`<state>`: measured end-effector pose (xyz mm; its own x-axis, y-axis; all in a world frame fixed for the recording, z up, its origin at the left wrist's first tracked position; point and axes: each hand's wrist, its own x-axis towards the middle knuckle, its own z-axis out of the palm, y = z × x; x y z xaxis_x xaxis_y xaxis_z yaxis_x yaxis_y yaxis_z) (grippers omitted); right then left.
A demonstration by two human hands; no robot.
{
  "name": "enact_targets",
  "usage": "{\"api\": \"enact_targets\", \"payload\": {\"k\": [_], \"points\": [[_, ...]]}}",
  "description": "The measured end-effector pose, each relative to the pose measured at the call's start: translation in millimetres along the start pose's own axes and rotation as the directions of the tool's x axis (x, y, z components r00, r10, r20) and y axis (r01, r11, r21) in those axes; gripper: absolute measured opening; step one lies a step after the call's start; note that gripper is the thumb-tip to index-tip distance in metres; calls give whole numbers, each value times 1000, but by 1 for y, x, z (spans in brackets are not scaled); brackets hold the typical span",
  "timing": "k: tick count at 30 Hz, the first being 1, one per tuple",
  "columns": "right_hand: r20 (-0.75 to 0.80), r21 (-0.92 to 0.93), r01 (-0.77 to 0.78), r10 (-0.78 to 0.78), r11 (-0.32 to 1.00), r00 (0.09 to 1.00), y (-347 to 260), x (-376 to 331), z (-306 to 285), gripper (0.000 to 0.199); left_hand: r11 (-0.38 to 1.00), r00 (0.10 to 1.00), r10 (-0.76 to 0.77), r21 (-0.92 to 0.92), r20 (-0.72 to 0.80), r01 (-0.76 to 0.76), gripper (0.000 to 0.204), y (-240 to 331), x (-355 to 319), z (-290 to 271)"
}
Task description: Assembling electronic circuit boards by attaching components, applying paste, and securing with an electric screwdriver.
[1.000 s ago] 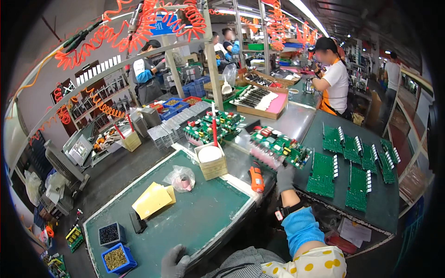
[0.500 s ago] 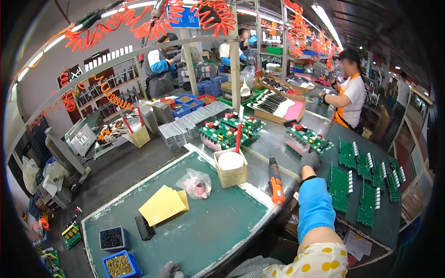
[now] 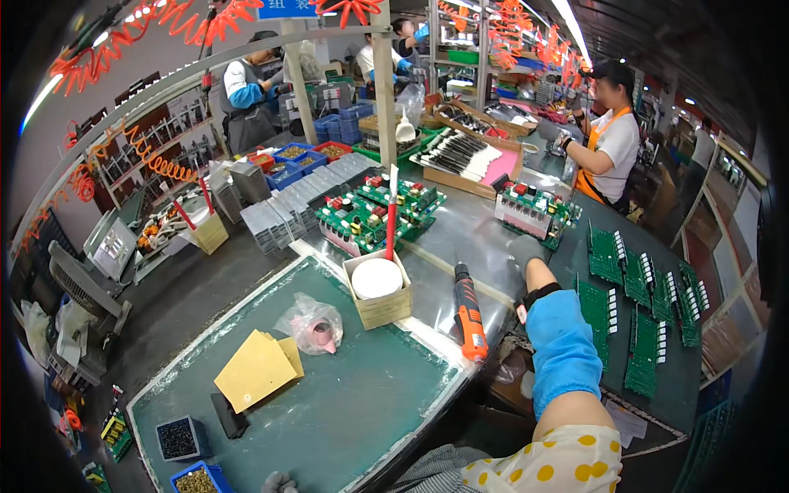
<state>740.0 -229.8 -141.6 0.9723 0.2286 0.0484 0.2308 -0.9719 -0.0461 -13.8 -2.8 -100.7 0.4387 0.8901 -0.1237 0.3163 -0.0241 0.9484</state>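
Grey-gloved, the right hand (image 3: 523,251) blurs beside the populated circuit board (image 3: 536,210) on the bench (image 3: 440,240); its fingers (the left hand (image 3: 279,483) likewise) I can't tell open from closed. One sweeping blue sleeve (image 3: 563,345) could knock the orange screwdriver (image 3: 471,319) off.

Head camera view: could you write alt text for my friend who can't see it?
A person's blurred, grey-gloved right hand is beside a green circuit board crowded with components; an orange-and-black handheld power tool lies to that hand's left. The grey-gloved left hand shows at the picture's lower edge, by a green-topped workbench.
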Motion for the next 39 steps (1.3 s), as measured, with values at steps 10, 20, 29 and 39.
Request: {"api": "enact_targets", "payload": {"k": [10,20,29,39], "points": [[103,45,-100,95,994,990,-39,36,-8,66,997,992,-54,48,-112,60,41,35,-3,11],[39,41,-66,64,997,997,-26,85,18,61,984,968,-2,173,-252,47,33,15,5,16],[-141,73,29,-18,997,990,-18,92,16,49,981,982,93,185,-163,-62,37,21,-2,10],[-736,467,314,167,827,656,2,29,-72,38,968,998,61,-241,-20,-64,32,6,-23,-16]]}}
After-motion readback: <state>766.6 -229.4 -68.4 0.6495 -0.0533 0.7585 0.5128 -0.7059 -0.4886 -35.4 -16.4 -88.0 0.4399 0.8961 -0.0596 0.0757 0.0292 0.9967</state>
